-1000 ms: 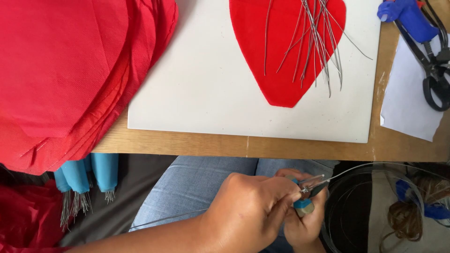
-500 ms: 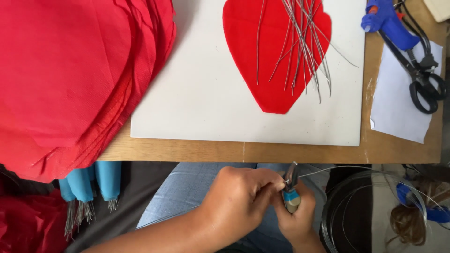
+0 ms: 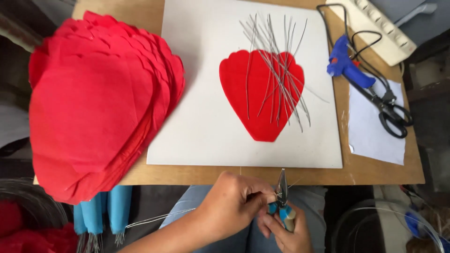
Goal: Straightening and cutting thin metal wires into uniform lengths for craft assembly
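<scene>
My left hand (image 3: 232, 206) pinches a thin silver wire (image 3: 159, 217) just below the table's front edge; the wire trails off to the lower left. My right hand (image 3: 286, 230) grips blue-handled pliers (image 3: 282, 194), jaws pointing up and closed at the wire beside my left fingers. Both hands sit over my lap in jeans. On the white board (image 3: 201, 126) lies a red heart-shaped petal (image 3: 262, 93) with several cut wire lengths (image 3: 276, 70) strewn over it.
A tall stack of red petal sheets (image 3: 98, 103) overhangs the table's left edge. A blue glue gun (image 3: 347, 65), black scissors (image 3: 391, 115) and a white power strip (image 3: 375, 28) lie at the right. Blue tubes (image 3: 101, 211) hang below left. A wire coil (image 3: 398, 225) sits bottom right.
The view has tilted so more of the table shows. The pliers have swung from slanting right to pointing straight up, and both hands have stayed together on the wire.
</scene>
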